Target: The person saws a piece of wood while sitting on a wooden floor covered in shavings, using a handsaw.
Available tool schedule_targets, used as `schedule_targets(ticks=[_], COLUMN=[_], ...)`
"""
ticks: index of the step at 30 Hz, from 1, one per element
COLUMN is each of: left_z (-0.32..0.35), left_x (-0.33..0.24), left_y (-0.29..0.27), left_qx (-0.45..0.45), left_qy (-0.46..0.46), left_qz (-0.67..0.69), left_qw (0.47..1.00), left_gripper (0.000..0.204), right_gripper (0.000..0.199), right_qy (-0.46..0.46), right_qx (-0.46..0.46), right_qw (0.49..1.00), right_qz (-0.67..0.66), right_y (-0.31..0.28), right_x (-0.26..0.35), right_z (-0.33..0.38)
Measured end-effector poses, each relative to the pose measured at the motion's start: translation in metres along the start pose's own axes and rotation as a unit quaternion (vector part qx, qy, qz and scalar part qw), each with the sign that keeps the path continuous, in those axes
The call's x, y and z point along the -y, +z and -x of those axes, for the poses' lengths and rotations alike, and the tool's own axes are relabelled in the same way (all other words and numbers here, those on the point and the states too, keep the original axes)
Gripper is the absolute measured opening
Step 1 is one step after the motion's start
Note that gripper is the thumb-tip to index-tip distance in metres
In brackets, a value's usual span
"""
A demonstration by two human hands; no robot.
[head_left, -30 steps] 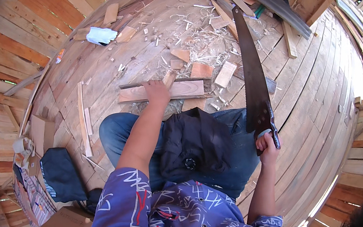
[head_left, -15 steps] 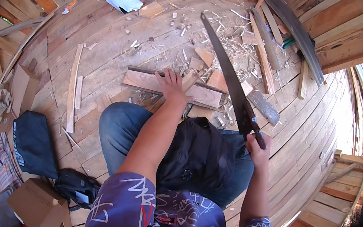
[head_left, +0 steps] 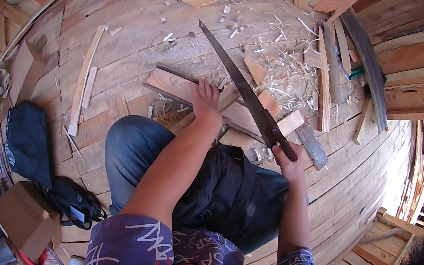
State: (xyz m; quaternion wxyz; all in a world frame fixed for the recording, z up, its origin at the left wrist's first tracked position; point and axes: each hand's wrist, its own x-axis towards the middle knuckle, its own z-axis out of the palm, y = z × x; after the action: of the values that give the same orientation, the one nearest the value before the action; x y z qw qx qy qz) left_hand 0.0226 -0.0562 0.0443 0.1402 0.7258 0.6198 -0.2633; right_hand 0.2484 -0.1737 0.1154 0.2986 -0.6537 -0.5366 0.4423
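Mid-frame, left hand (head_left: 205,98) presses flat on board (head_left: 174,83); right hand (head_left: 288,158) grips saw (head_left: 245,94); keep fingers off the cut line.

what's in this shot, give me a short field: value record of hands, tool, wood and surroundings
left hand: left hand pressing down on a wooden board
right hand: right hand gripping the handle of a handsaw
saw: blade slants up and away across the wood pieces
floor: plank floor strewn with shavings and offcuts
left side: dark bag, cardboard box
right side: stacked planks
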Motion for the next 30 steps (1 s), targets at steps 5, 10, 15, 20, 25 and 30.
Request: schedule_targets(ticks=[5, 10, 15, 20, 25, 30], left_z=[0.002, 0.008, 0.005, -0.011, -0.014, -0.021], left_x=[0.003, 0.000, 0.005, -0.003, 0.002, 0.002], left_y=[0.001, -0.004, 0.017, 0.027, 0.020, 0.021], left_qx=[-0.002, -0.021, -0.151, -0.245, -0.264, -0.235], left_qy=[-0.007, 0.010, 0.010, 0.042, 0.075, 0.098], left_qz=[-0.003, -0.002, 0.096, 0.065, 0.085, 0.136], left_qw=[1.000, 1.000, 0.984, 0.966, 0.958, 0.957], left_gripper=[0.112, 0.110, 0.099, 0.086, 0.080, 0.077], right_gripper=[0.026, 0.027, 0.027, 0.024, 0.026, 0.027], right_qy=[0.002, 0.017, 0.024, 0.073, 0.097, 0.055], right_qx=[0.046, 0.048, 0.045, 0.021, -0.004, -0.013], right_qw=[0.999, 0.999, 0.999, 0.997, 0.995, 0.998], right_qz=[0.016, 0.011, 0.013, -0.001, -0.011, 0.024], right_y=[-0.002, -0.008, -0.006, -0.010, -0.037, -0.040], right_x=[0.013, 0.040, 0.065, 0.062, 0.077, 0.076], right_z=[0.009, 0.013, 0.003, 0.009, 0.044, 0.042])
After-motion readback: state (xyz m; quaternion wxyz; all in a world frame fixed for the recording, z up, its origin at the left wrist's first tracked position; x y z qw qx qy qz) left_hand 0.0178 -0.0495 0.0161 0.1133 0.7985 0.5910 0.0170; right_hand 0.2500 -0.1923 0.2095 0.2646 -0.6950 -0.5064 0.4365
